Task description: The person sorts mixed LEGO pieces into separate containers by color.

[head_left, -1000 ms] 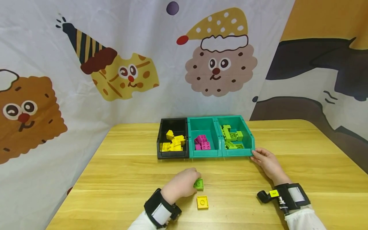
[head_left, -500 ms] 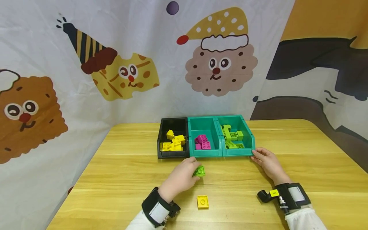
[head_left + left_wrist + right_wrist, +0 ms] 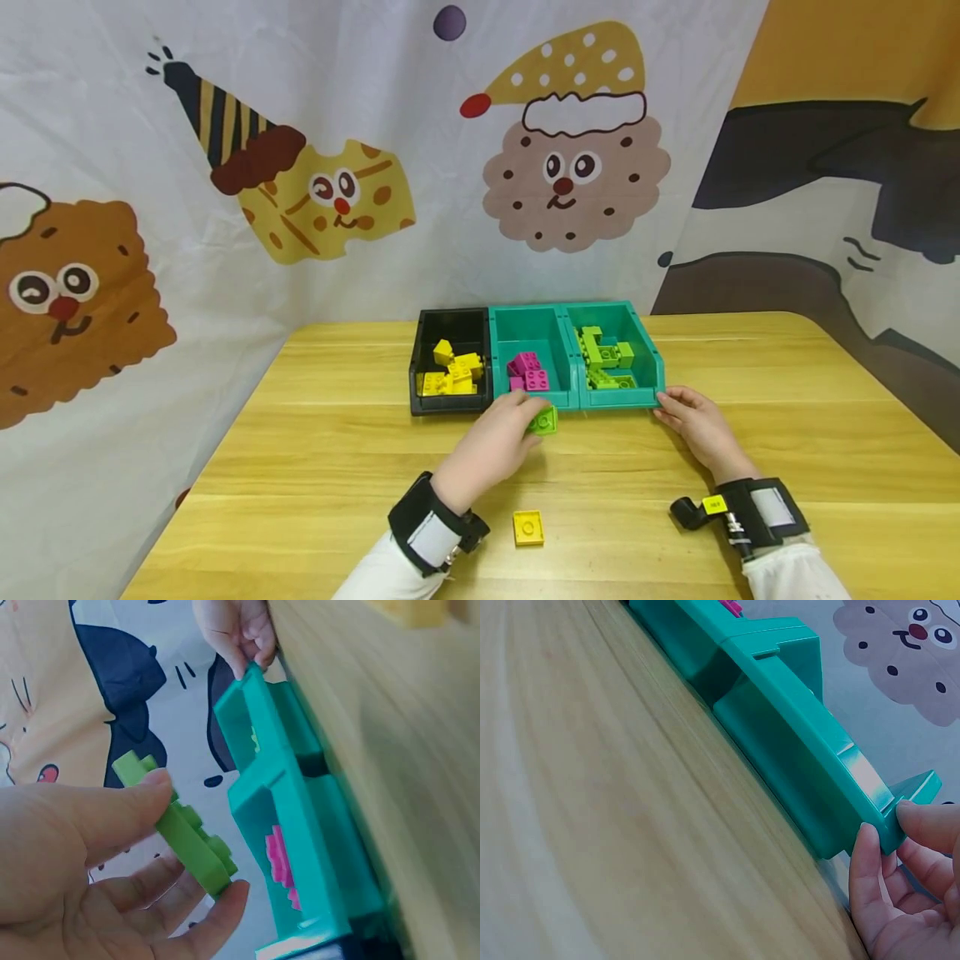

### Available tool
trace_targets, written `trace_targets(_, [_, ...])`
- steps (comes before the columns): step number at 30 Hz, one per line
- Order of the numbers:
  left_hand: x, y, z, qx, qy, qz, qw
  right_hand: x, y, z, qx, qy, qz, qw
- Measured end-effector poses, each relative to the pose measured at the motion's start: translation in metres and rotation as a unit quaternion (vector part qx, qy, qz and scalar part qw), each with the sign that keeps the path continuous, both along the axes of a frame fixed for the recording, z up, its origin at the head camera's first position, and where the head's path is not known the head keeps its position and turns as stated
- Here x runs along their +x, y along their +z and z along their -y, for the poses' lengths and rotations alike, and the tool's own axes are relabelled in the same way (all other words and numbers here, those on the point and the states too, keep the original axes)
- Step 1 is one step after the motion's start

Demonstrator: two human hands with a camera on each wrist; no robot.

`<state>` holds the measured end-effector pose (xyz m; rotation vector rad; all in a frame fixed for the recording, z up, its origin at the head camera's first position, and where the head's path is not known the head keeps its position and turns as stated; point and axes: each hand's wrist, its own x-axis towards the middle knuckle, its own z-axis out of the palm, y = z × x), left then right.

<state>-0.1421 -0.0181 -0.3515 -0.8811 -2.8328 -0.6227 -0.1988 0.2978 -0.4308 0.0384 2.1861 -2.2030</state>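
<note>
My left hand (image 3: 491, 442) pinches a green toy brick (image 3: 196, 851) between thumb and fingers, held above the table just in front of the middle bin. In the left wrist view the brick's studs face the bins. With thumb and fingertips, my right hand (image 3: 699, 427) grips the front right corner of the right teal bin (image 3: 795, 780). Several green bricks (image 3: 600, 354) lie in that bin. The middle teal bin (image 3: 534, 327) holds magenta bricks (image 3: 535, 380), partly behind my left hand. On the table nearer me lies a square yellow brick (image 3: 528, 528), its hollow underside up.
A black bin (image 3: 452, 403) with several yellow bricks (image 3: 457, 375) stands left of the teal ones, all three side by side. The wooden table (image 3: 315, 467) ends at a cartoon-printed cloth (image 3: 450, 167) hanging behind. Each wrist wears a strapped camera.
My left hand has lifted the green brick off the table and carried it forward and right towards the bins. My right hand stays on the bin corner.
</note>
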Motion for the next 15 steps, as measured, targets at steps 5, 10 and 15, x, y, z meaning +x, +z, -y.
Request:
trace_targets(5, [-0.007, 0.01, -0.013, 0.006, 0.009, 0.008, 0.9999, 0.0, 0.001, -0.001, -0.003, 0.002, 0.0, 1.0])
trace_targets(10, [-0.018, 0.017, -0.027, 0.002, 0.011, 0.012, 0.9999, 0.0, 0.003, -0.002, -0.003, 0.002, -0.003, 1.0])
trace_targets(15, [-0.028, 0.018, -0.038, 0.026, 0.026, 0.018, 0.9991, 0.001, 0.003, -0.001, -0.002, 0.0, 0.001, 1.0])
